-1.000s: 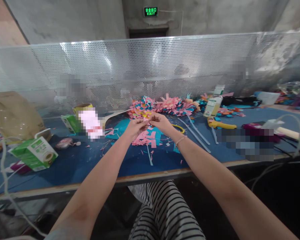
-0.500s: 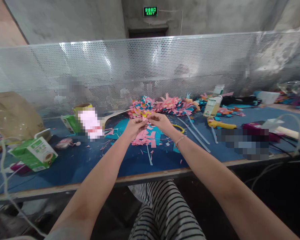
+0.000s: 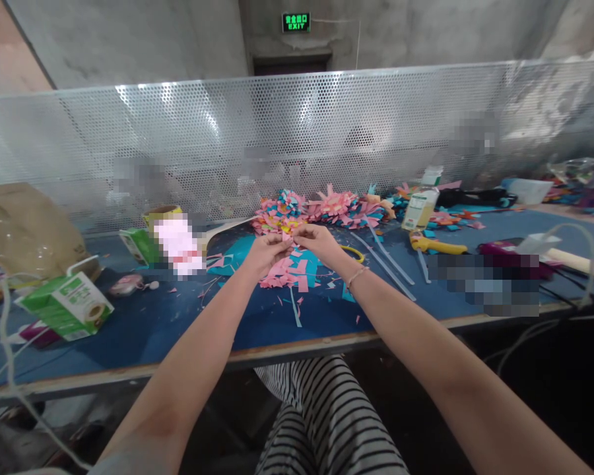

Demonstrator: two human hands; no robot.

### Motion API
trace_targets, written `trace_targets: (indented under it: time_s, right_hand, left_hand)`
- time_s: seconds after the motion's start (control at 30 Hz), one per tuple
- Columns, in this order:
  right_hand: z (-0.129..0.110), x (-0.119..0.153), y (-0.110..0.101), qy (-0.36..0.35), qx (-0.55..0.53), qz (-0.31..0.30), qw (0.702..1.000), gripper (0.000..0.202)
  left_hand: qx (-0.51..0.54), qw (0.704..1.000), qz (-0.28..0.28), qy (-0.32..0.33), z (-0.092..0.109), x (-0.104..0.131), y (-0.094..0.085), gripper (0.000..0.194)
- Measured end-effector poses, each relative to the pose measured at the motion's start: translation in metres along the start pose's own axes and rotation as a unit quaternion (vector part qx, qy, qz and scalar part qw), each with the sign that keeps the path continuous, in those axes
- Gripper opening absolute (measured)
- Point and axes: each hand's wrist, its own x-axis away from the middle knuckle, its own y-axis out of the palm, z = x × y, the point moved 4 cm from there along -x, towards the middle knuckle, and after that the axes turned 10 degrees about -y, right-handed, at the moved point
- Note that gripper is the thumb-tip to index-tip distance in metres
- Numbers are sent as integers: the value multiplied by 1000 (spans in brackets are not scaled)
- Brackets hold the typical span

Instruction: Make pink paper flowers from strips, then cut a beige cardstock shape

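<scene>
Both hands meet over the middle of the blue table, fingertips close together. My left hand [image 3: 270,253] pinches a small pink strip [image 3: 286,237], which looks like felt or fabric. From the other side my right hand [image 3: 317,239] has its thumb and fingers closed at the same strip; the exact grip is too small to make out. Just below them lies a pile of pink strips [image 3: 280,272], partly on a light-blue sheet [image 3: 235,256]. Behind the hands sit fluffy bunches of pink, blue and yellow strips [image 3: 339,208].
Right of my hands are clear glue sticks [image 3: 383,264], a yellow-handled glue gun [image 3: 438,245] and a bottle [image 3: 420,203]. To the left stand a green-and-white drink carton [image 3: 72,305], a bright phone screen [image 3: 177,244] and a plastic bag [image 3: 30,227]. A perforated metal panel [image 3: 218,145] runs along the back.
Almost nothing differs. Both hands stay at the pink strip, and the view has shifted very slightly.
</scene>
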Motion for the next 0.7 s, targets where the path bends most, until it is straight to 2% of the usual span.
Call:
trace_targets:
  time_s: [0.2, 0.43, 0.7]
  right_hand:
    - [-2, -2, 0, -32, 68, -30, 997, 11]
    - [-5, -3, 0, -89, 113, -32, 989, 6]
    - [-3, -3, -1, -77, 125, -16, 989, 8]
  left_hand:
    - [-5, 1000, 1, 1, 0, 1, 1, 22]
    - [11, 1000, 21, -2, 0, -1, 0, 17]
    - [18, 999, 31, -2, 1, 0, 1, 16]
